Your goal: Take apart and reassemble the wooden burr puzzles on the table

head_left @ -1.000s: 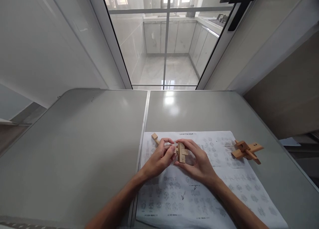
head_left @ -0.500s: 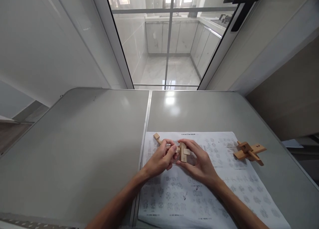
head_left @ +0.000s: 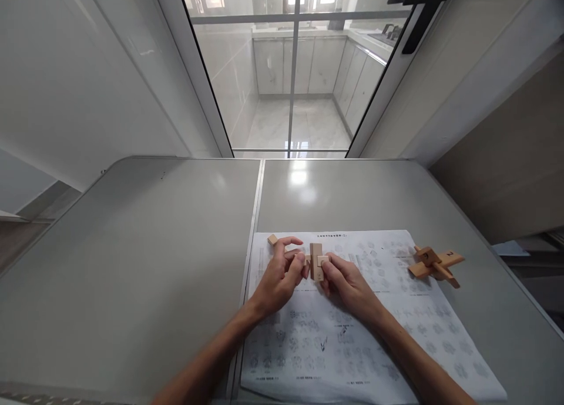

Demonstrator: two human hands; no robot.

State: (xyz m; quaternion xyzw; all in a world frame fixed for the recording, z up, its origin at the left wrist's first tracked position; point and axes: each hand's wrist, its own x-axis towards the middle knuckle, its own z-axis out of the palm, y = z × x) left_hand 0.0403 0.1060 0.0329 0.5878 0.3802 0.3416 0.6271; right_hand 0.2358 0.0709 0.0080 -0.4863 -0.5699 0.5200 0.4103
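Observation:
Between my hands, above a printed sheet (head_left: 304, 328), is a small joined set of wooden puzzle pieces (head_left: 316, 263): one upright block with another piece crossing through it. My left hand (head_left: 279, 278) pinches the left end of the crossing piece, its index finger raised and bent. Thumb and fingers of my right hand (head_left: 348, 280) grip the right end. Just behind my left hand lies another wooden piece (head_left: 272, 240), mostly hidden by the fingers.
Right of the sheet sits an assembled cluster of wooden pieces (head_left: 435, 265) marked with numbers, partly over the paper's edge. The grey table (head_left: 176, 246) has a metal seam (head_left: 258, 199) left of the sheet. A glass door (head_left: 291, 87) stands beyond the table.
My right hand has shifted from holding the upright block at its top and bottom to pinching the crossing piece's right end. My left index finger has lifted. The view has shifted slightly.

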